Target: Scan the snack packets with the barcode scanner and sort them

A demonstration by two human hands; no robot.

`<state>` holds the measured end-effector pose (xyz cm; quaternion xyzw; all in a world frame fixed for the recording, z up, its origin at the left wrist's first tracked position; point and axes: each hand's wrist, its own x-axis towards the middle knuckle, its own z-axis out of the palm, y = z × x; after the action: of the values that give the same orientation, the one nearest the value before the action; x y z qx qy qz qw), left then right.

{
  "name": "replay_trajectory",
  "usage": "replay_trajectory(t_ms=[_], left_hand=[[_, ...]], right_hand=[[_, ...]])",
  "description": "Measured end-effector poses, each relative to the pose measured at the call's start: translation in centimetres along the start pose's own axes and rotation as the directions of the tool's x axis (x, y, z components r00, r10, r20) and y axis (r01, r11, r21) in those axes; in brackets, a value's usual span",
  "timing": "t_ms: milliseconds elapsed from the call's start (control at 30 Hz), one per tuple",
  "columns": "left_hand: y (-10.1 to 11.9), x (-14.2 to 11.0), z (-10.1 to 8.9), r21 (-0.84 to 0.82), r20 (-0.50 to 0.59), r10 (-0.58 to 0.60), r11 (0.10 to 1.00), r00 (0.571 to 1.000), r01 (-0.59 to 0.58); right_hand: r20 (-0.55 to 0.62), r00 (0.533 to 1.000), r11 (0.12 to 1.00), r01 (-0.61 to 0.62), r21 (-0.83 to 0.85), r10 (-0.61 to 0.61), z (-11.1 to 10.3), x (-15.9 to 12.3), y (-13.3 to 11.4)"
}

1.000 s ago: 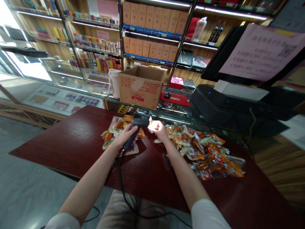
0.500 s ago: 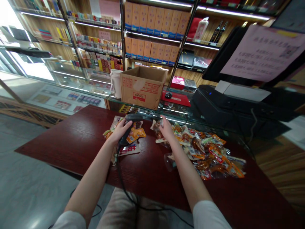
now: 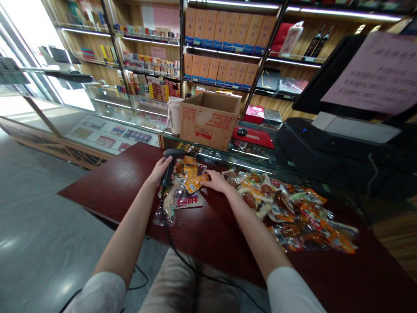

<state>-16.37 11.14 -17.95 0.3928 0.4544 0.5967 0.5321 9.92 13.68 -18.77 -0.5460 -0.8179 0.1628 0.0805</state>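
Observation:
My left hand (image 3: 159, 171) is wrapped round a black barcode scanner (image 3: 168, 168), held upright over the left edge of a small pile of snack packets. My right hand (image 3: 215, 180) reaches in from the right, its thumb and fingers closed at the right end of an orange snack packet (image 3: 194, 183) on that pile. Below it lies a white packet with red lettering (image 3: 189, 200), beside a clear vacuum pack (image 3: 169, 204). To the right, a larger heap of shiny vacuum-packed snacks (image 3: 286, 208) spreads over the dark red tabletop (image 3: 208, 243).
An open cardboard box (image 3: 208, 124) stands on the glass counter behind the table, beside a white cup (image 3: 175, 115). A black mouse (image 3: 242, 131) rests on a red mat (image 3: 257, 138). A monitor (image 3: 329, 74) rises at the right. The scanner's cable (image 3: 174, 256) hangs across my lap.
My right hand has moved left from the large heap to the orange packet on the small pile. The scanner has tipped more upright in my left hand. The view has shifted left.

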Motion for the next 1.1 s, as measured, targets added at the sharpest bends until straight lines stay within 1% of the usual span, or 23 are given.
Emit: replay_trajectory(t_ms=[67, 133, 200, 267, 333, 400, 467, 533, 600, 633, 733, 867, 933, 1000, 1033, 1100], left_hand=[[-0.6, 0.2, 0.1, -0.014, 0.001, 0.001, 1.000, 1.000, -0.001], [-1.0, 0.3, 0.2, -0.021, 0.006, 0.012, 1.000, 1.000, -0.012], [-1.0, 0.4, 0.4, -0.009, 0.023, 0.018, 1.000, 1.000, -0.018], [-0.7, 0.5, 0.6, 0.031, 0.058, 0.015, 0.999, 0.998, -0.017], [-0.2, 0.3, 1.2, 0.084, 0.119, 0.000, 0.996, 0.993, -0.010], [0.4, 0.1, 2.1, 0.136, 0.196, -0.035, 0.991, 0.980, 0.008], [0.7, -0.2, 3.2, 0.198, 0.254, -0.066, 0.980, 0.965, 0.015], [0.7, -0.3, 4.3, 0.261, 0.285, -0.067, 0.965, 0.956, -0.010], [0.5, -0.4, 5.3, 0.311, 0.321, -0.067, 0.950, 0.945, -0.039], [0.3, -0.4, 5.8, 0.329, 0.341, -0.069, 0.943, 0.938, -0.050], [-0.2, -0.5, 6.7, 0.359, 0.372, -0.070, 0.931, 0.926, -0.074], [-0.4, -1.2, 7.5, 0.356, 0.364, -0.067, 0.932, 0.929, -0.072], [-0.3, -1.5, 7.6, 0.356, 0.356, -0.073, 0.932, 0.931, -0.063], [-0.1, -1.5, 7.4, 0.362, 0.341, -0.073, 0.930, 0.937, -0.059], [0.1, -1.5, 7.2, 0.366, 0.322, -0.071, 0.929, 0.944, -0.055], [0.5, -1.3, 6.5, 0.373, 0.263, -0.068, 0.927, 0.962, -0.036]], right_hand=[[0.066, 0.998, 1.000, -0.011, -0.006, 0.011, 0.9, 1.1, -0.4], [0.058, 0.998, 0.999, -0.027, 0.028, 0.025, 1.4, 1.8, -0.1], [-0.042, 0.998, 0.994, -0.036, 0.105, 0.040, 1.4, 2.1, 0.7], [-0.191, 0.977, 0.973, -0.046, 0.225, 0.090, 1.1, 2.0, 1.9], [-0.331, 0.927, 0.929, -0.041, 0.369, 0.173, 0.7, 1.5, 3.1], [-0.438, 0.866, 0.881, -0.005, 0.472, 0.240, 0.4, 0.7, 4.2], [-0.535, 0.795, 0.867, 0.024, 0.497, 0.285, 0.1, 0.0, 4.9], [-0.607, 0.731, 0.874, 0.029, 0.484, 0.312, -0.2, -0.6, 5.2], [-0.646, 0.691, 0.878, 0.035, 0.477, 0.323, -0.3, -1.0, 5.3], [-0.652, 0.685, 0.877, 0.042, 0.480, 0.324, -0.3, -1.0, 5.2], [-0.646, 0.688, 0.861, 0.059, 0.505, 0.331, -0.3, -1.0, 5.2], [-0.643, 0.695, 0.863, 0.065, 0.501, 0.321, -0.3, -1.0, 5.2], [-0.637, 0.704, 0.877, 0.043, 0.479, 0.313, -0.5, -1.1, 5.2], [-0.614, 0.727, 0.899, -0.010, 0.438, 0.307, -0.9, -1.3, 5.0], [-0.589, 0.747, 0.912, -0.054, 0.406, 0.307, -1.1, -1.4, 5.0], [-0.512, 0.804, 0.938, -0.156, 0.309, 0.303, -1.6, -1.8, 5.0]])
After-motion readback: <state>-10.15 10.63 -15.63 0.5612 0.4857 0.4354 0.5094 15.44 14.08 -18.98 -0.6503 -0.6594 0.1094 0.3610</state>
